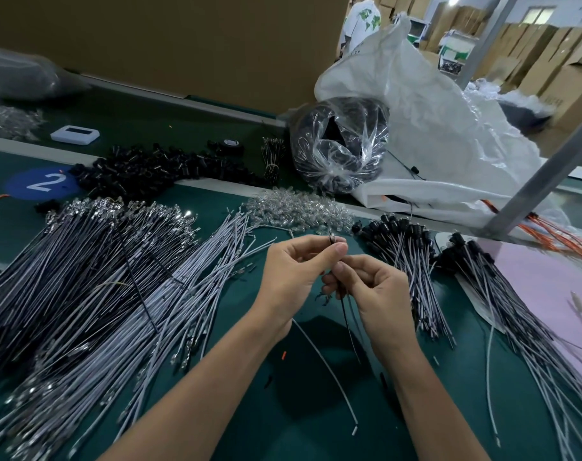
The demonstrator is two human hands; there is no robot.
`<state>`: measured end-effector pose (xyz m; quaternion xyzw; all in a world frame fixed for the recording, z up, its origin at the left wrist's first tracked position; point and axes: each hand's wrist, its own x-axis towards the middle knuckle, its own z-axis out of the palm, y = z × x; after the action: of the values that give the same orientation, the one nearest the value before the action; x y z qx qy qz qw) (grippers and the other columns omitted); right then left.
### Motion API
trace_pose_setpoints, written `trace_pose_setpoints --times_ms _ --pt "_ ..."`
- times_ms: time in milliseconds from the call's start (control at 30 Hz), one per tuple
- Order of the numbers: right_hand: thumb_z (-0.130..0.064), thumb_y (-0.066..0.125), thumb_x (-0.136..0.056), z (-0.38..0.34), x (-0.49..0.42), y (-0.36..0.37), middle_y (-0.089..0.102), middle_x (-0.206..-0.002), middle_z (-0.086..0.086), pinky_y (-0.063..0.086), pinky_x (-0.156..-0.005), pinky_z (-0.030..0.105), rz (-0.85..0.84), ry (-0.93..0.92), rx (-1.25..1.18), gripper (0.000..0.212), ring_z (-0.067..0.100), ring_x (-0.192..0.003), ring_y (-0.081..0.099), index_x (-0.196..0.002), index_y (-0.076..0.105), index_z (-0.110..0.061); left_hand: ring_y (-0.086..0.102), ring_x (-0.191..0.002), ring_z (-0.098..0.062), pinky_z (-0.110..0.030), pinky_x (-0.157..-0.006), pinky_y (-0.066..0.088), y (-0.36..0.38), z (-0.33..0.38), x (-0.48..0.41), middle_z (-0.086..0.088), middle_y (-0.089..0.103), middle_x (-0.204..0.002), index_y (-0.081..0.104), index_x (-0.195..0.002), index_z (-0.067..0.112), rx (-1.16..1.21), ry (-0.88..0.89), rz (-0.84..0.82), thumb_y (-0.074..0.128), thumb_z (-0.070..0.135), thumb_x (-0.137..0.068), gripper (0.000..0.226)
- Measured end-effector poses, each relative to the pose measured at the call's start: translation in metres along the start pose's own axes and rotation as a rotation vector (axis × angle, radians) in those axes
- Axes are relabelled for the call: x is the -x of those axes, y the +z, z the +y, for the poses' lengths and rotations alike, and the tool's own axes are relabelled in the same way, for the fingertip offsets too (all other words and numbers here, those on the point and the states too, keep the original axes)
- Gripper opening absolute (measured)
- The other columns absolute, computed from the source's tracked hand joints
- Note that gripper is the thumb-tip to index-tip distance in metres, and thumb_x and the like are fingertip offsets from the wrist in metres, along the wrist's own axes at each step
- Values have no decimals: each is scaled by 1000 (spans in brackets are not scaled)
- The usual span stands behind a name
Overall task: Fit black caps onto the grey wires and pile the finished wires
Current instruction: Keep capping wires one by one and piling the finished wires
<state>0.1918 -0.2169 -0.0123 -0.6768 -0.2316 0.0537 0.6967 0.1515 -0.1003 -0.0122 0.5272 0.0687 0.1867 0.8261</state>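
Head view, middle of the frame: both hands raised over the green mat (pixel 283 417), fingertips meeting. Left hand (pixel 293 274) curled, thumb and forefinger pinching a small black cap (pixel 333 240) at the very top of the grip; forearm slanting in from the lower left. Right hand (pixel 372 291) just beside it and slightly lower, fingers curled, thumb and forefinger gripping a thin dark wire (pixel 345 317) right under the cap; forearm in from the lower right. Below the right hand, the dark wire hanging down towards the mat. From under the left wrist, a loose grey wire (pixel 328 364) curving to the lower middle; cannot tell whether held. Filling the left half, a broad heap of uncapped grey wires (pixel 100 294), metal tips pointing up-frame. Right of the hands, the pile of finished wires (pixel 404 257), black caps at the upper end, and a second capped bundle (pixel 482 277) lying partly on a pink sheet (pixel 549 287). Upper left of centre, a heap of loose black caps (pixel 143 171); above the hands, a scatter of clear plastic pieces (pixel 293 211).
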Motion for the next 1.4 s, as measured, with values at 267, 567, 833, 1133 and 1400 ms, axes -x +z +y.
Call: trace_pose_setpoints --times_ms 267,567,833,1133,1400 --pt "0 65 -88 2 1 1 73 -69 12 53 -58 19 2 7 26 4 17 -59 69 -91 67 3 71 -92 -15 -20 -75 52 -7 4 -4 -5 77 -92 76 -87 17 44 69 88 79 27 -62 26" --pt "-1 66 -88 3 1 0 74 -71 10 57 -63 25 -13 0 40 3 20 -64 72 -89 65 1 71 -82 -12 -19 -70 52 -6 3 -3 -8 76 -89 79 -79 19 105 56 53 75 28 -71 13" --pt "0 66 -88 4 0 -1 75 -73 10 57 -65 23 -24 5 49 5 22 -66 73 -87 67 -5 69 -82 -11 -24 -77 56 -4 1 -5 -5 77 -89 76 -84 17 -41 100 71 59 12 -96 21" --pt "0 64 -90 4 0 -1 75 -73 5 54 -62 18 59 2 70 3 12 -65 72 -90 66 -1 74 -84 -16 -26 -80 58 -1 -2 -4 -4 77 -88 72 -97 7 -149 156 97 54 10 -99 18" --pt "-3 62 -92 3 1 1 75 -74 6 57 -63 21 44 -2 107 4 16 -66 73 -89 65 -5 74 -85 -14 -19 -76 55 -1 -4 -4 -1 77 -86 73 -94 11 -182 223 105 57 10 -97 16"
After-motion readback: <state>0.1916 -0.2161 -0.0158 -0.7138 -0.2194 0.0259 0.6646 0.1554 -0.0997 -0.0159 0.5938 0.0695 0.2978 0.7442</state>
